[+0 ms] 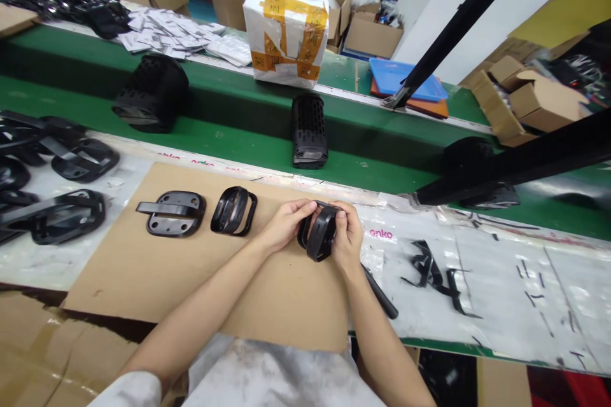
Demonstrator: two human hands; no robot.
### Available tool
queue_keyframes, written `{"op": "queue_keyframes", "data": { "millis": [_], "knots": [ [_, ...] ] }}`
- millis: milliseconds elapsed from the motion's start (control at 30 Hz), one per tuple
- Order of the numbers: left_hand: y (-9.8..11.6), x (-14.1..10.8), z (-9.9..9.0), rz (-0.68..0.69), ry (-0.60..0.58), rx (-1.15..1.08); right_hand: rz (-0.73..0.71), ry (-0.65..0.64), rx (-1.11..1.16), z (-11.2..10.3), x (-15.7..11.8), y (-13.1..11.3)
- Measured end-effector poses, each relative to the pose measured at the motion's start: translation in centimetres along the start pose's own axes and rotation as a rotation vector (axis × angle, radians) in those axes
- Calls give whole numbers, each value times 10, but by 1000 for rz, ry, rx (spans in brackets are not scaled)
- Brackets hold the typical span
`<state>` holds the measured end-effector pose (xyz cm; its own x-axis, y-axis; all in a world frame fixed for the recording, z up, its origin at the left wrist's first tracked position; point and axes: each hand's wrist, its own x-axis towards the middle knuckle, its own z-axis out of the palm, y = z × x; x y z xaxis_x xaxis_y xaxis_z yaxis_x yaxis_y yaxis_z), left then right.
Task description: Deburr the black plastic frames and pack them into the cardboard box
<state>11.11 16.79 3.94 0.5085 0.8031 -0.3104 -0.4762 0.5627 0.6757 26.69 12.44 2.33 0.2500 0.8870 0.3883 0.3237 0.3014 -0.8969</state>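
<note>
Left hand (286,226), right hand (347,235) closed on black plastic part (321,234), pinching it from both sides; two like parts (174,213) (233,211) lay apart at 9 o'clock on cardboard (143,280).

One left hand (286,226) and one right hand (347,235) hold one frame (321,235). Two more frames (233,211) lie on the cardboard (143,273); two casings (310,130) and one parcel (286,28) sit beyond.

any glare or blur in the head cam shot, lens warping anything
Head view: overhead light glares off the plastic sheet and the glossy black moulded part held by the left hand and right hand; the wide lens bends the green conveyor belt toward the frame edges; no strong motion blur.
</note>
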Motion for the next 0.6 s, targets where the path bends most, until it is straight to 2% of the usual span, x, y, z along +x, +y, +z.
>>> {"op": "queue_keyframes", "data": {
  "millis": [200, 267, 400, 500, 600],
  "knots": [
    [7, -4, -1, -208, -94, -160, 0, -26, 31, 1, -2, 1],
    [7, -4, -2, -176, -121, -113, -5, -17, 40, 1, -1, 1],
    [4, -4, -3, 0, -76, 77, -4, 12, 35, 0, 0, -1],
    [2, -4, -4, 18, -38, 135, 1, 12, 7, 0, 1, -2],
    [3, -4, -4, -4, -48, 93, -4, 11, 10, 0, 0, -2]
  ]
}}
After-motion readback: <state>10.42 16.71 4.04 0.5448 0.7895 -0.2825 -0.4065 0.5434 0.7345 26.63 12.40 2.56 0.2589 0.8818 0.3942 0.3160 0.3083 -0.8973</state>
